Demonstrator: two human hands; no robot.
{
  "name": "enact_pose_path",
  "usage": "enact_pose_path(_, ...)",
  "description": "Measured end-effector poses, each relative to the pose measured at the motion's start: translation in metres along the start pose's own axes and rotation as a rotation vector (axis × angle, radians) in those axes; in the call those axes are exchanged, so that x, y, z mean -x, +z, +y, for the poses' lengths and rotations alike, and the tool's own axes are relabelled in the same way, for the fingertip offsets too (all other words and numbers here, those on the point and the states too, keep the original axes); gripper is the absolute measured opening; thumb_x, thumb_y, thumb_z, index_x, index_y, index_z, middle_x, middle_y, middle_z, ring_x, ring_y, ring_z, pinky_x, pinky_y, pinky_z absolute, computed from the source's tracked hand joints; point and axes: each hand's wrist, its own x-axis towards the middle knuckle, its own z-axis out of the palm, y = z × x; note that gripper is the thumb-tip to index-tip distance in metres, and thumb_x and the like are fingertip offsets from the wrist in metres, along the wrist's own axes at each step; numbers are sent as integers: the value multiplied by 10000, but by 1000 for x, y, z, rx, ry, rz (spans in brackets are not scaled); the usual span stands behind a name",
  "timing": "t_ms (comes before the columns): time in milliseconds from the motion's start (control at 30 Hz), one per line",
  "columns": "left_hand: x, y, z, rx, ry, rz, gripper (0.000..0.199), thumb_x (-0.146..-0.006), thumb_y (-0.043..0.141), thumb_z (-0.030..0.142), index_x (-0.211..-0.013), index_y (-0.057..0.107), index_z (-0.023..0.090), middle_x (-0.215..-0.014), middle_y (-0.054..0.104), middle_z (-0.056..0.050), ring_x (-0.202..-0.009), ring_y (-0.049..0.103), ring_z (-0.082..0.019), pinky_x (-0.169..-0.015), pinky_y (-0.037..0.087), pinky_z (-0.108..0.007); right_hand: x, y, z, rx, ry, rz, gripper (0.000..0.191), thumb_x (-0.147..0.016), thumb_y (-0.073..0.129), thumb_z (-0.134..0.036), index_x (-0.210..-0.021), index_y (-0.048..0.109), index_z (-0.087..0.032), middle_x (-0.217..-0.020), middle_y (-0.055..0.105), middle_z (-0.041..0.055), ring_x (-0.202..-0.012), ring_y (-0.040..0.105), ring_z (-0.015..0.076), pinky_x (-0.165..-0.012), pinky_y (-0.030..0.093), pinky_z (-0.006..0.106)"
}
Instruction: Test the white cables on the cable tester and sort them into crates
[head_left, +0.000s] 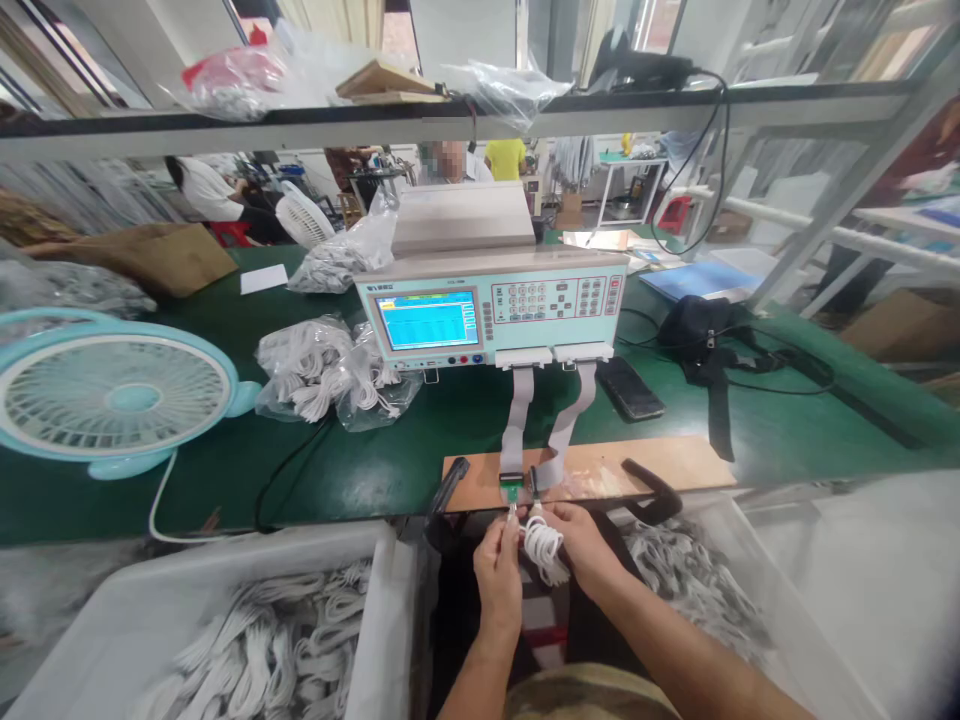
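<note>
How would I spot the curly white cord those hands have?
Find the big machine with the blue screen, then follow its two flat ribbon cables down to the wooden board. Just below the board, a coiled white cord hangs between the left hand and the right hand. Cords heaped in the bins look similar, but this bundle is held up in the fingers.

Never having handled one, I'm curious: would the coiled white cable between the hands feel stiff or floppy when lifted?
Probably floppy: the coiled white cable bends into tight loops. Likely light too: its bundle looks small beside the right hand.
</note>
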Motion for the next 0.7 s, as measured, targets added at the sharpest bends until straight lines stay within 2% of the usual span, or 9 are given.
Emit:
enact_pose_path(233,-3,-2,4,-106,98,-27,253,-821,543,356,-781,674,143,-719,629,-9,-656,561,-151,-597,426,-219,-3,-4,4,17,-6,-11,396,-584,773,-465,-756,724,-112,-603,663,42,-506,548,117,-525,411,229)
enact_pose_path(467,-3,0,2,-117,137,-18,267,-815,547,369,-715,649,143,-665,552,0,-626,499,-139,-591,408,-218,-2,-3,0,4,10,-9,361,-576,785,-443,-740,732,-126,-609,671,38,-497,539,106,-510,403,210)
enact_pose_path(700,3,6,-9,-1,89,38,278,-829,535,397,-831,646,142,-730,592,-18,-681,537,-154,-628,435,-231,-2,-4,0,23,9,-6,374,-569,783,-458,-725,730,-122,-630,671,44,-508,542,116,-521,413,226)
